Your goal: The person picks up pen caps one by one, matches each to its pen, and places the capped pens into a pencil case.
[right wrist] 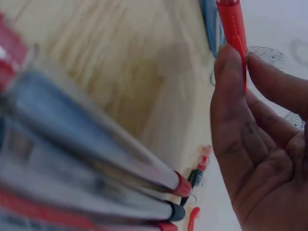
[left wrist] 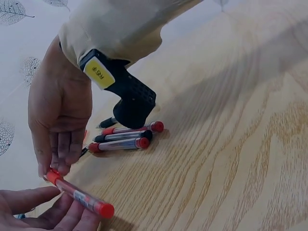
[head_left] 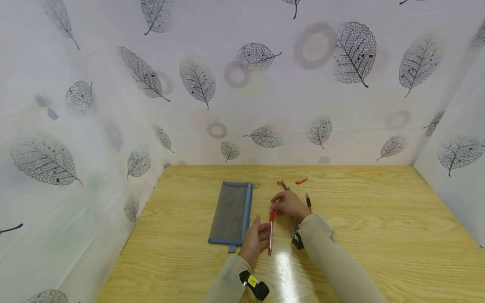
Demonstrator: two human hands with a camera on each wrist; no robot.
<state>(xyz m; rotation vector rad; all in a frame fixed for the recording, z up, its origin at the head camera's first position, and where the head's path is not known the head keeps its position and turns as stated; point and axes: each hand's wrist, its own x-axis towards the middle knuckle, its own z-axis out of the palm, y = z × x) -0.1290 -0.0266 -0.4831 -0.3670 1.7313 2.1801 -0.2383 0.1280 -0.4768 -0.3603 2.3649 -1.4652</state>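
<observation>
A clear-barrelled red pen (head_left: 270,235) has a red cap (right wrist: 234,24). My right hand (head_left: 289,205) pinches it at the cap end between thumb and index finger. My left hand (head_left: 257,240) is beside the barrel; in the left wrist view its fingers (left wrist: 62,211) reach along and under the pen, fairly straight, with the thumb side apart from it. Left of that hand lies a grey mesh zip pouch (head_left: 230,212) with blue edging. Beneath the right wrist several clear-barrelled pens (left wrist: 122,137) with red or black ends lie side by side.
A loose red pen cap (head_left: 301,181) lies toward the back of the wooden table (head_left: 379,219). A black pen (head_left: 308,201) is right of the right hand. Leaf-patterned curtain (head_left: 265,97) walls stand behind and at both sides.
</observation>
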